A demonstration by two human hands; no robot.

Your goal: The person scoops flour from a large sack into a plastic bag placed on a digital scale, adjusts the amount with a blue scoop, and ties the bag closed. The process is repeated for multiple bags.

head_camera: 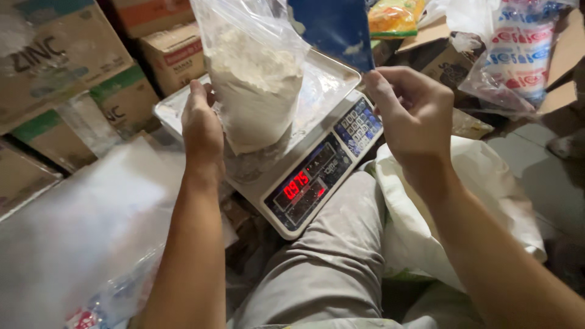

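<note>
Left hand (pixel 202 131) fingers grip the side of the clear bag of white powder (pixel 256 85), which stands on the steel pan (pixel 332 76) of the digital scale (pixel 304 176). Right hand (pixel 409 113) pinches the blue scoop (pixel 332 27) above the bag mouth. Judgement: hold bag mouth open and steady, tip powder in slowly, watch the red display (pixel 297 186). Big white sack (pixel 475 183) sits right, cardboard boxes (pixel 73 67) left.

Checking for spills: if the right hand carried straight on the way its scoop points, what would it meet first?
Most likely the clear bag of white powder on the scale; the right hand tilts the blue scoop toward its open top, though depth is uncertain.
</note>
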